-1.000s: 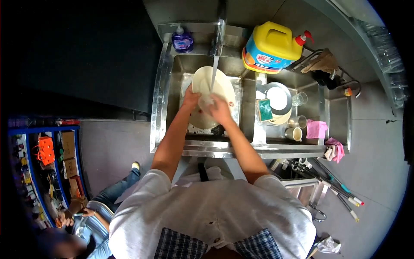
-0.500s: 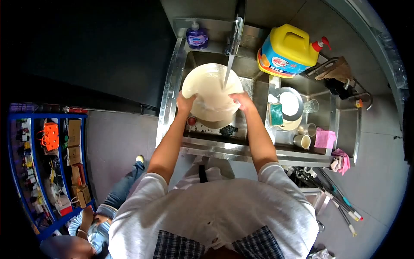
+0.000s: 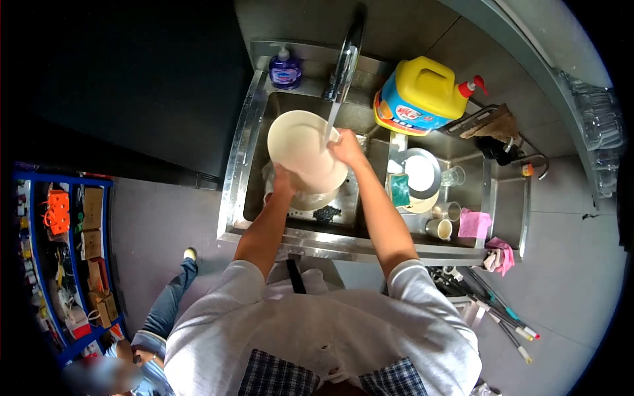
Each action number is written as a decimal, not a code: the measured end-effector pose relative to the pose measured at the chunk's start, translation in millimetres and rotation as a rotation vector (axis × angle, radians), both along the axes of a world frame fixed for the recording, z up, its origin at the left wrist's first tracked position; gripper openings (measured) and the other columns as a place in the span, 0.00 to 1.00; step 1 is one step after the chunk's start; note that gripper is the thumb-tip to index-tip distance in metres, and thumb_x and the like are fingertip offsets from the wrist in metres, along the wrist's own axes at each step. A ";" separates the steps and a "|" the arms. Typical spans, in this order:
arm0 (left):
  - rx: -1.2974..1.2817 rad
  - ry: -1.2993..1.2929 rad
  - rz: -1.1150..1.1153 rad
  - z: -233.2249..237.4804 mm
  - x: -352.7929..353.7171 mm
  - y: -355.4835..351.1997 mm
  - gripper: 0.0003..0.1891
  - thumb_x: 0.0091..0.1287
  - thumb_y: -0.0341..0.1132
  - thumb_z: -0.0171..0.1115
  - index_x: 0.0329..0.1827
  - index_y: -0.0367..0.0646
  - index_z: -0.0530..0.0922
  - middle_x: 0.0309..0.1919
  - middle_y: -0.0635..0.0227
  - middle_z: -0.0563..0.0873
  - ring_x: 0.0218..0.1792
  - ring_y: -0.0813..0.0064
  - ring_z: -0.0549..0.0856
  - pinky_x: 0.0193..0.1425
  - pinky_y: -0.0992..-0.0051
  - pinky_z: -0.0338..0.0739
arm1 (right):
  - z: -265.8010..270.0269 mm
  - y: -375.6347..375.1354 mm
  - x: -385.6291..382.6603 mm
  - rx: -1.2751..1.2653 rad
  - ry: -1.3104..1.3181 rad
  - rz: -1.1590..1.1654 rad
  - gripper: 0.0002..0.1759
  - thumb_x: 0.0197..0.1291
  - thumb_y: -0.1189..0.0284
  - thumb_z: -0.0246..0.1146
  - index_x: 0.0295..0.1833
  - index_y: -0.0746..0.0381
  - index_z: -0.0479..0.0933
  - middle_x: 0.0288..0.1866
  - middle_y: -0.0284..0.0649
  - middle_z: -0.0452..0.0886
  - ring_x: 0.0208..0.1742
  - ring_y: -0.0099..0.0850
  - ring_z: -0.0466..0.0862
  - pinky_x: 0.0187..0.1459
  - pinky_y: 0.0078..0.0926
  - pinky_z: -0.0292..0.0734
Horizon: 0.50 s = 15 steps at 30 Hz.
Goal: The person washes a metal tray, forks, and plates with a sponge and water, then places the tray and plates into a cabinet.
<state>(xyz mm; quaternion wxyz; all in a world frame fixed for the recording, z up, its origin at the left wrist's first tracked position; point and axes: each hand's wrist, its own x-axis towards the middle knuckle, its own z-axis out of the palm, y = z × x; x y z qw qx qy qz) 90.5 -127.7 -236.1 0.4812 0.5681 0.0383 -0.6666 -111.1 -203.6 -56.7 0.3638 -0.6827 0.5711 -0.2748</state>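
A large cream-coloured bowl [image 3: 305, 142] is tilted over the left sink basin [image 3: 254, 191]. My left hand [image 3: 282, 181] grips its lower left side, with the fingers partly hidden. At the upper right rim, my right hand [image 3: 346, 146] is closed around the edge. A stream of water [image 3: 332, 121] runs from the metal tap [image 3: 345, 63] against the bowl beside my right hand. Below the bowl, a pale rounded shape [image 3: 316, 200] shows, perhaps a second vessel. Dark scraps [image 3: 327, 213] lie on the basin floor.
Right of the basin are a green sponge [image 3: 399, 190], plates [image 3: 421, 173], glasses [image 3: 453, 176] and a pink cloth [image 3: 474, 224]. A yellow detergent jug [image 3: 422, 96] and purple soap bottle [image 3: 285, 69] stand behind. Another person [image 3: 148, 356] is at lower left, near blue shelving [image 3: 69, 264].
The bowl has tipped from facing up to a steep slant, its side now showing. My right hand has moved up along the rim and my left hand lower. The camera view has shifted.
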 end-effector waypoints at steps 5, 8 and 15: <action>-0.172 0.388 0.160 54.6 -1.5 8.1 0.31 0.71 0.59 0.42 0.68 0.48 0.67 0.63 0.67 0.75 0.64 0.58 0.70 0.68 0.50 0.60 | -5.7 -12.1 -4.1 0.119 -0.128 -0.007 0.14 0.48 0.77 0.65 0.42 0.68 0.82 0.32 0.43 0.85 0.33 0.30 0.84 0.39 0.30 0.79; -0.199 0.082 0.011 70.0 8.5 28.9 0.23 0.69 0.44 0.56 0.64 0.44 0.71 0.57 0.65 0.79 0.60 0.63 0.75 0.62 0.61 0.70 | -9.2 -11.9 -12.8 0.203 -0.326 -0.009 0.14 0.48 0.75 0.71 0.41 0.69 0.81 0.29 0.40 0.84 0.28 0.27 0.82 0.31 0.27 0.77; -0.383 -0.118 -0.179 139.0 35.9 37.0 0.20 0.61 0.24 0.62 0.58 0.37 0.73 0.48 0.61 0.82 0.49 0.63 0.83 0.51 0.63 0.80 | -42.5 -21.9 -22.3 0.554 -0.502 -0.149 0.18 0.46 0.72 0.75 0.41 0.67 0.78 0.27 0.36 0.80 0.18 0.19 0.71 0.18 0.18 0.65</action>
